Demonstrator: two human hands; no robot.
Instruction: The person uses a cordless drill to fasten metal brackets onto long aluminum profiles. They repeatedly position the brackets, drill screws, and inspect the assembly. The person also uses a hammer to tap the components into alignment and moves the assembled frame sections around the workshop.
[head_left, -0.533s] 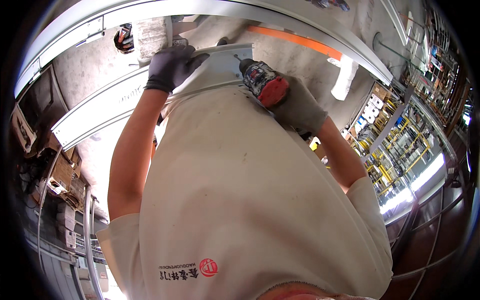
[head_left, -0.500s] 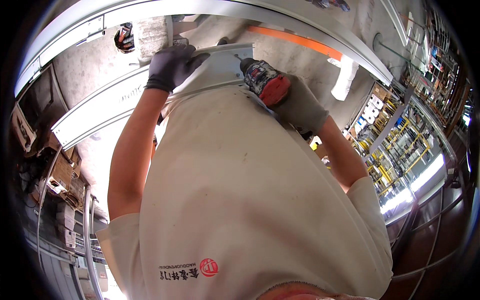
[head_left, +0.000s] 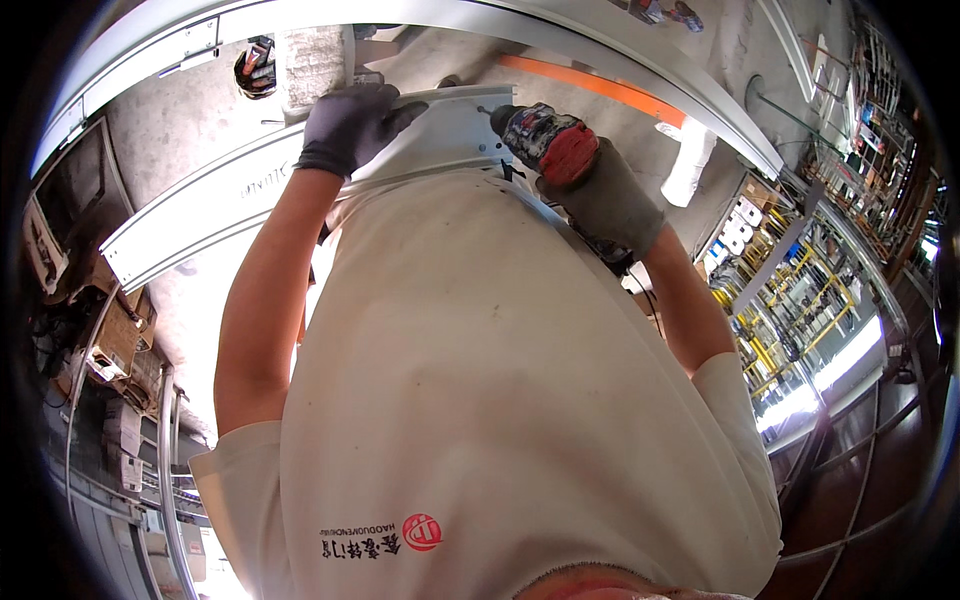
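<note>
A long white metal profile (head_left: 222, 197) with a flanged edge lies slantwise before my torso, its right end near the middle. My left hand (head_left: 352, 125), in a dark grey glove, grips the far edge of this profile, with the thumb lying along it. In my gloved right hand (head_left: 615, 205) is a red and black cordless drill (head_left: 545, 140). Its thin bit points left at the profile's right end, near several small holes. Whether the tip touches the metal I cannot tell. The drill's handle is mostly hidden by the glove.
A long white beam (head_left: 400, 14) crosses the far side. Beyond the profile are a pale wrapped block (head_left: 308, 70), a round container of tools (head_left: 256, 68) and an orange bar (head_left: 600, 82). Cardboard boxes (head_left: 118, 338) stand at the left, yellow racking (head_left: 790, 330) at the right.
The drill and my right hand have shifted slightly right. The profile's right end sits a little further right in view. My left hand keeps its hold.
</note>
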